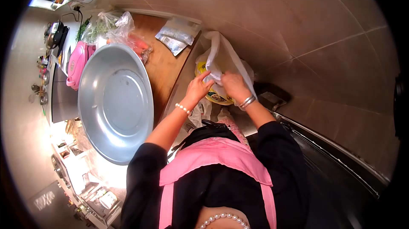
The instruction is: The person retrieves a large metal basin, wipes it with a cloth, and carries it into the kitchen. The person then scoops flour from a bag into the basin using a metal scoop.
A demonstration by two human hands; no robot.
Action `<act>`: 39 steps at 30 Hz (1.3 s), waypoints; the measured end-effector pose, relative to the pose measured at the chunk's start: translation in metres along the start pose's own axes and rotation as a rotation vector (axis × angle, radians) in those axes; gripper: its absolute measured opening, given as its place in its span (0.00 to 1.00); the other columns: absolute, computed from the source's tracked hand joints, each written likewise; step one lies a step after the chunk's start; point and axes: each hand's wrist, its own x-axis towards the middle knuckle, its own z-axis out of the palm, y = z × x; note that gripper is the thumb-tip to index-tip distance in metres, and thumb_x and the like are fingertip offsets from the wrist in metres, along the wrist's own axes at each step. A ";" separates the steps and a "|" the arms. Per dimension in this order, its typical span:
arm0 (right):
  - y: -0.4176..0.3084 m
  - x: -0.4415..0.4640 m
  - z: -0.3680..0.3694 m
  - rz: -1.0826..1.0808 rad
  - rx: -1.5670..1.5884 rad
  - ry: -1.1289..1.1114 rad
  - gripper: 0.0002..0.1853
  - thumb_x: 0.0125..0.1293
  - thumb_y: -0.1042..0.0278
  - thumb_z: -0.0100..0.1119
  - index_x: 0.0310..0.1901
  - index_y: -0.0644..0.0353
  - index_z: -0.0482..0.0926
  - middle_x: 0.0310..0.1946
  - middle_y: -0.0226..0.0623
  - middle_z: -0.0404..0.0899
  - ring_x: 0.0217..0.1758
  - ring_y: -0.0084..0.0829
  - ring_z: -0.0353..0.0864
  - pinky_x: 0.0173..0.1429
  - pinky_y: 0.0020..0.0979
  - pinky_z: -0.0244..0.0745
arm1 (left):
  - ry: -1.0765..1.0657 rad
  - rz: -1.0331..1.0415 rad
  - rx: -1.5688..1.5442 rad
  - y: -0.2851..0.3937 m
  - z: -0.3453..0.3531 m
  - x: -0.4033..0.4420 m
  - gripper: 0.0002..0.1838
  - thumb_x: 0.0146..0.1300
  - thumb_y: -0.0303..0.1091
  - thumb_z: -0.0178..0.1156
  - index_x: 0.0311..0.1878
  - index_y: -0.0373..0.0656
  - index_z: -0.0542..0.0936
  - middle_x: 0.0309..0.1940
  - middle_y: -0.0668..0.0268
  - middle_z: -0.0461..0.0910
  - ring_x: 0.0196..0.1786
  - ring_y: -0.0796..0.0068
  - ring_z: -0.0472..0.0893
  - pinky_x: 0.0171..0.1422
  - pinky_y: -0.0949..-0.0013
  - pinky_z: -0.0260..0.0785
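Note:
A white plastic bag (230, 52) hangs between the wall and the counter's end, its mouth pulled upward. My left hand (198, 90), with a pearl bracelet, is at the bag's near-left edge, white plastic between thumb and forefinger. My right hand (235, 87), wearing silver bangles, is closed at the bag's opening; its fingertips are partly hidden by the plastic. Below and between my hands shows a yellow printed package (218, 97), largely covered by the bag. Whether it lies inside or behind the plastic I cannot tell.
A large grey basin (123, 101) stands to my left. On the wooden counter (164, 73) are a silver packet (178, 34), clear bags of produce (115, 27) and a pink case (78, 64). Tiled wall (315, 29) rises close on the right.

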 end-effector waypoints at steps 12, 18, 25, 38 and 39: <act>0.010 0.021 -0.043 0.035 0.237 -0.367 0.10 0.59 0.62 0.51 0.31 0.57 0.80 0.31 0.44 0.79 0.37 0.44 0.78 0.41 0.42 0.72 | 0.335 0.040 0.023 0.017 -0.007 -0.033 0.12 0.49 0.27 0.53 0.36 0.46 0.83 0.22 0.52 0.77 0.27 0.55 0.78 0.35 0.60 0.70; 0.026 0.052 0.018 -0.009 -0.141 -0.500 0.11 0.58 0.70 0.49 0.31 0.63 0.81 0.32 0.45 0.81 0.38 0.44 0.80 0.41 0.42 0.74 | 0.372 0.077 -0.118 0.025 -0.013 -0.073 0.11 0.48 0.25 0.55 0.35 0.43 0.83 0.19 0.53 0.76 0.24 0.58 0.77 0.29 0.64 0.67; 0.048 0.062 0.084 -0.022 -0.256 -0.525 0.12 0.57 0.71 0.47 0.32 0.63 0.82 0.35 0.45 0.81 0.40 0.42 0.81 0.42 0.41 0.74 | 0.356 0.176 -0.136 0.028 -0.012 -0.088 0.10 0.49 0.23 0.56 0.34 0.45 0.83 0.17 0.57 0.73 0.21 0.60 0.76 0.26 0.64 0.66; 0.056 0.079 0.082 0.015 -0.276 -0.407 0.12 0.57 0.71 0.47 0.35 0.62 0.82 0.37 0.45 0.81 0.41 0.41 0.81 0.42 0.40 0.75 | 0.528 0.351 0.208 0.077 -0.044 0.021 0.23 0.48 0.33 0.63 0.51 0.51 0.76 0.50 0.55 0.75 0.44 0.55 0.78 0.47 0.63 0.71; 0.056 0.079 0.078 0.015 -0.280 -0.398 0.12 0.57 0.71 0.47 0.35 0.62 0.82 0.37 0.45 0.81 0.41 0.41 0.81 0.42 0.40 0.75 | 0.532 0.349 0.247 0.076 -0.038 0.035 0.24 0.48 0.32 0.63 0.52 0.51 0.75 0.47 0.54 0.77 0.43 0.55 0.78 0.48 0.63 0.70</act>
